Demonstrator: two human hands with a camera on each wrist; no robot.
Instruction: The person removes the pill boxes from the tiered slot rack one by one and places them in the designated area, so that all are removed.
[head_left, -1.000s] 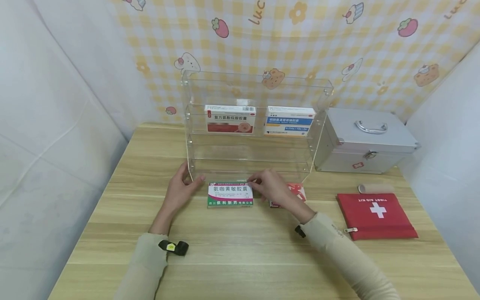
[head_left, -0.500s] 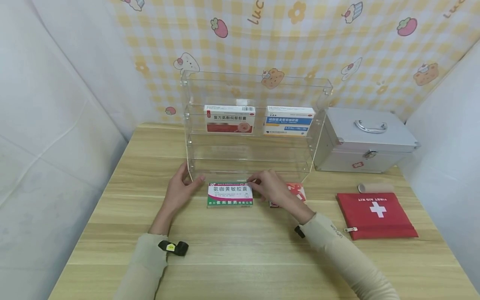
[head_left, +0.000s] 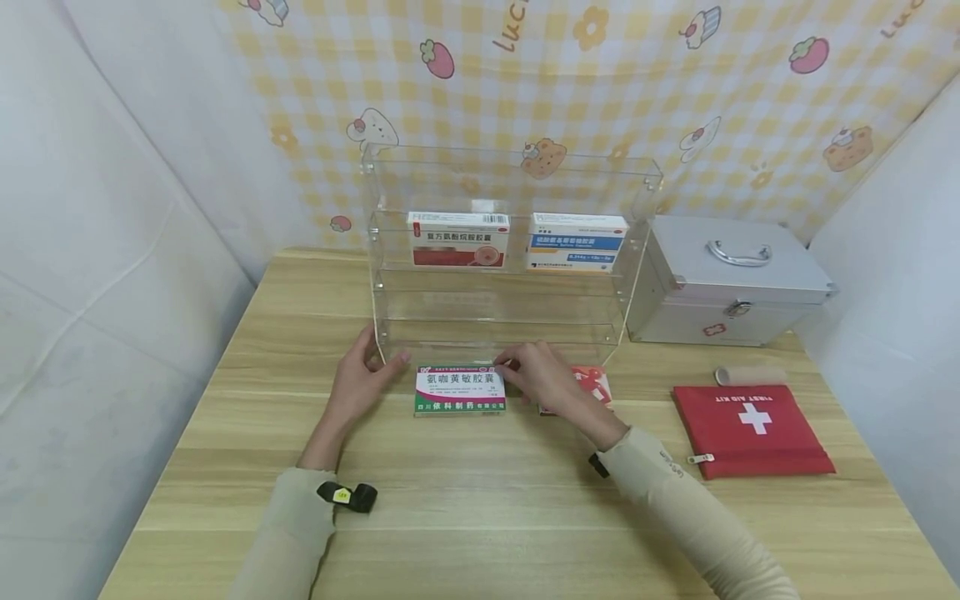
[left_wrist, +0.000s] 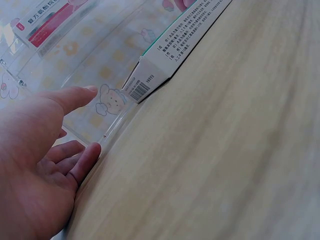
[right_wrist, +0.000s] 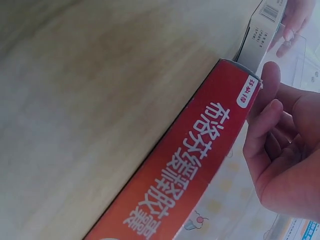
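Note:
A green, white and magenta medicine box (head_left: 461, 390) lies at the foot of a clear acrylic rack (head_left: 495, 333). My right hand (head_left: 538, 371) has bent fingers, their tips at the box's upper right corner. Close beside that hand is a red medicine box (head_left: 594, 383), partly hidden by the hand in the head view; its red side (right_wrist: 185, 155) fills much of the right wrist view. My left hand (head_left: 358, 375) rests against the rack's lower left corner, thumb stretched out in front. In the left wrist view its loosely bent fingers (left_wrist: 75, 160) touch the rack's bottom edge.
Higher in the rack stand a red-and-white medicine box (head_left: 459, 242) and a blue-and-white one (head_left: 576, 244). To the right are a silver case (head_left: 738, 287) with a handle, a beige roll (head_left: 752, 377) and a red first aid pouch (head_left: 750, 446). A checked curtain (head_left: 465, 108) hangs behind.

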